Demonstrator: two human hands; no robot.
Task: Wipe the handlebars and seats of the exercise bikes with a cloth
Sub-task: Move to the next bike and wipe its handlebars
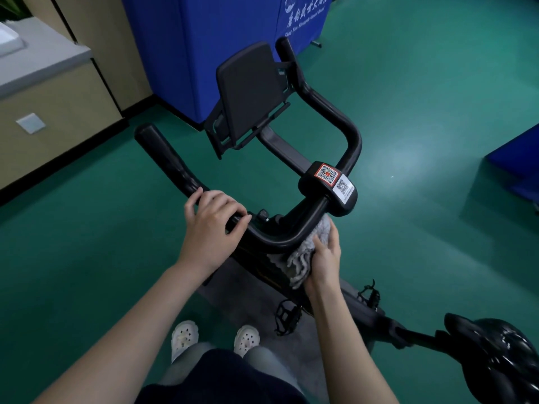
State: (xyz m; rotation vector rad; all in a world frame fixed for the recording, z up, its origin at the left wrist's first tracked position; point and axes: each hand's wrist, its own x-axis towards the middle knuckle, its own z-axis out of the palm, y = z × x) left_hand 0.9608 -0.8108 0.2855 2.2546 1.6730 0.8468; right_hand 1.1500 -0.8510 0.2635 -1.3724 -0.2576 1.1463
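A black exercise bike stands in front of me, its curved handlebar (335, 112) looping around a tablet holder (248, 88). My left hand (211, 225) grips the handlebar's near-left bend, fingers curled over the tube. My right hand (323, 258) holds a grey fluffy cloth (303, 255) against the handlebar's near bend, just below the centre clamp with two QR stickers (332, 179). The glossy black seat (501, 354) sits at the lower right, apart from both hands.
Green floor surrounds the bike. A blue draped stand (186, 53) is behind the handlebar, a beige counter and wall (52, 91) at the left, another blue object (519, 158) at the right edge. Pedals (287, 313) hang below the frame near my white shoes (185, 336).
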